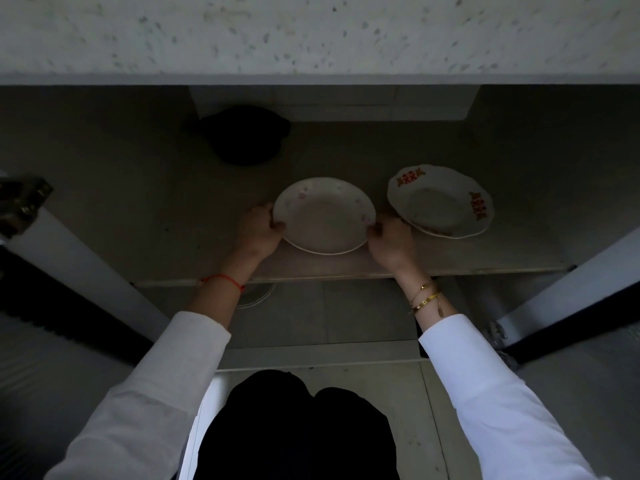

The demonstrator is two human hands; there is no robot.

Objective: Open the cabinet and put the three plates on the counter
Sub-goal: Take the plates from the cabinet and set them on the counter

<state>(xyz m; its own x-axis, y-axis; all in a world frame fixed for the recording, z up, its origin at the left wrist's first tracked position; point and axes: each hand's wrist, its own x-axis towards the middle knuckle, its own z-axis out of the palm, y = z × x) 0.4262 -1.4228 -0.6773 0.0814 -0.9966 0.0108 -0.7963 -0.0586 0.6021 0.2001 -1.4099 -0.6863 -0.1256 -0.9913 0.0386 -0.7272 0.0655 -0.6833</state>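
Note:
A white plate with faint pink flowers [323, 216] is on the cabinet's inner shelf [156, 216], near its front edge. My left hand [259, 233] grips its left rim and my right hand [389, 242] grips its right rim. To the right, a second white plate with red and gold patterns [440, 200] rests on the same shelf, untouched. Under the shelf, the edge of another pale plate [258, 296] shows below my left wrist, mostly hidden. Both cabinet doors [79, 261] [571, 292] stand open to either side. The speckled counter [311, 32] runs across the top of the view.
A dark round pot [244, 135] sits at the back left of the shelf. A metal hinge [20, 202] sticks out on the left door. My knees in dark clothing [298, 431] are on the tiled floor in front of the cabinet.

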